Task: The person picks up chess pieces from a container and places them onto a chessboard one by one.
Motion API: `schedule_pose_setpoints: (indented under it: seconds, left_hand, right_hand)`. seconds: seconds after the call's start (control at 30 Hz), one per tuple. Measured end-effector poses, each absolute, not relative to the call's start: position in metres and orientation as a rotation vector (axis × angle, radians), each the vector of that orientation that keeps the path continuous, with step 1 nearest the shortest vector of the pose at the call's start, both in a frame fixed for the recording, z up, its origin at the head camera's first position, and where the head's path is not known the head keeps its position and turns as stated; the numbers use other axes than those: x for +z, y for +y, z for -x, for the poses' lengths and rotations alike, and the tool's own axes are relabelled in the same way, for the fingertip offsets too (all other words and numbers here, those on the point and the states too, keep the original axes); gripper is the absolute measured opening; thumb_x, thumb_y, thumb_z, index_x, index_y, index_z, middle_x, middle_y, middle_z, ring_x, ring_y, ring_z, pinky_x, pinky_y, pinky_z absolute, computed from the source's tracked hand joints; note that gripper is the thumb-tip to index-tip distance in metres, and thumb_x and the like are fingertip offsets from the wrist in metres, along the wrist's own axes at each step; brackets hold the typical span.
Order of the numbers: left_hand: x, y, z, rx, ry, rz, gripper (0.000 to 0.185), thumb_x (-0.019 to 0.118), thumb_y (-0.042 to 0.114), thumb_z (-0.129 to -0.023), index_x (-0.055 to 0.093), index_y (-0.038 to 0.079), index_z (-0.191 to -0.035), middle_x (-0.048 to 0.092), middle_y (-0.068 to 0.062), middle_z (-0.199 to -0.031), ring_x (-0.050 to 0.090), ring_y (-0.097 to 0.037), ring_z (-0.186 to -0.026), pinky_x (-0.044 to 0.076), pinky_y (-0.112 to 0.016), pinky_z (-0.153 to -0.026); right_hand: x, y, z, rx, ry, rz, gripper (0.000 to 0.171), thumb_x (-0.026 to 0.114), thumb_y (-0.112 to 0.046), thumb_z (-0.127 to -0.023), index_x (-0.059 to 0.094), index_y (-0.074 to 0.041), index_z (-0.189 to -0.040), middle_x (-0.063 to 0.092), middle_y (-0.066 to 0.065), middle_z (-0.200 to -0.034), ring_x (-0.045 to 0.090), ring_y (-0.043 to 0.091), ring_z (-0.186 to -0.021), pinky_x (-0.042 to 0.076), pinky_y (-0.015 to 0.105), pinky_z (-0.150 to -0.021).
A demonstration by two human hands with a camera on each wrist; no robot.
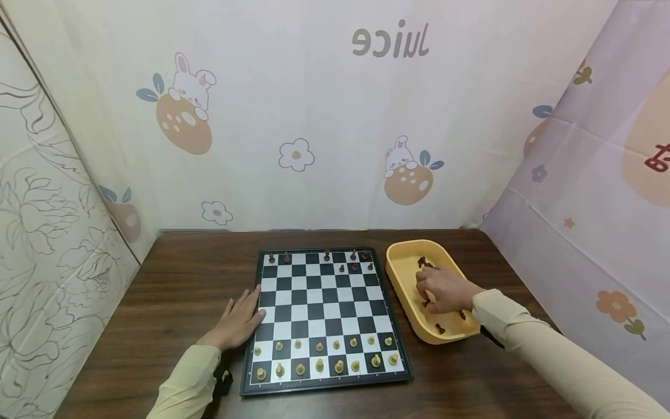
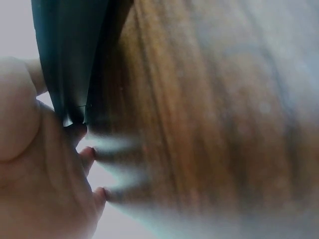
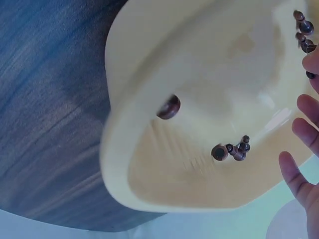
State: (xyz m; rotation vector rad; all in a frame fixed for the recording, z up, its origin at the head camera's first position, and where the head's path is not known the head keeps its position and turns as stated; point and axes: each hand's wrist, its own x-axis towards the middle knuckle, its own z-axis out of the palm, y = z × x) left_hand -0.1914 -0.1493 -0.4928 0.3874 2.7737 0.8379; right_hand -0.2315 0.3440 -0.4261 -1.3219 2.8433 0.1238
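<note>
My left hand (image 1: 237, 320) lies with fingers spread at the left edge of a black-and-white chessboard (image 1: 309, 311), thumb and fingertips on its rim. In the left wrist view the palm (image 2: 40, 189) is beside the dark board edge (image 2: 72, 55). My right hand (image 1: 445, 290) reaches down into a yellow tray (image 1: 400, 285), fingers bent among dark chess pieces (image 1: 439, 329). The right wrist view shows its fingertips (image 3: 310, 107) at the frame edge, close to dark pieces (image 3: 305, 27); I cannot tell whether they pinch one.
Two rows of light chess pieces (image 1: 320, 365) stand along the board's near side. Several dark pieces (image 1: 327, 255) stand along the far side. The board and tray lie on a brown wooden table (image 1: 199, 267), with a patterned curtain (image 1: 293, 105) behind.
</note>
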Motion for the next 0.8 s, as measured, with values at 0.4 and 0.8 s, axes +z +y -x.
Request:
schedule_pose_setpoints:
  seconds: [0.4,0.8]
  left_hand:
    - [-0.493,-0.149,0.192,0.872,2.769,-0.399,0.064,0.041,0.029,-0.102,0.014,-0.002,-0.151,0.020,-0.024,-0.154,0.011,-0.042,-0.142,0.001,-0.060,-0.110]
    - [-0.492,-0.149,0.191,0.831,2.772,-0.387,0.063,0.040,0.029,-0.102,0.013,-0.001,-0.151,0.019,-0.022,-0.155,0.009,-0.041,-0.142,0.000,-0.060,-0.110]
  right_hand:
    - [-0.410,0.342,0.233,0.165,2.853,1.288,0.021,0.076,-0.020,-0.067,0.055,-0.024,-0.067,0.046,-0.008,-0.077,0.038,0.009,-0.070,0.028,0.031,-0.060]
    - [-0.396,0.337,0.241,0.215,2.867,1.297,0.019,0.074,-0.022,-0.067,0.055,-0.026,-0.065,0.045,-0.010,-0.075,0.043,0.009,-0.069,0.031,0.032,-0.060]
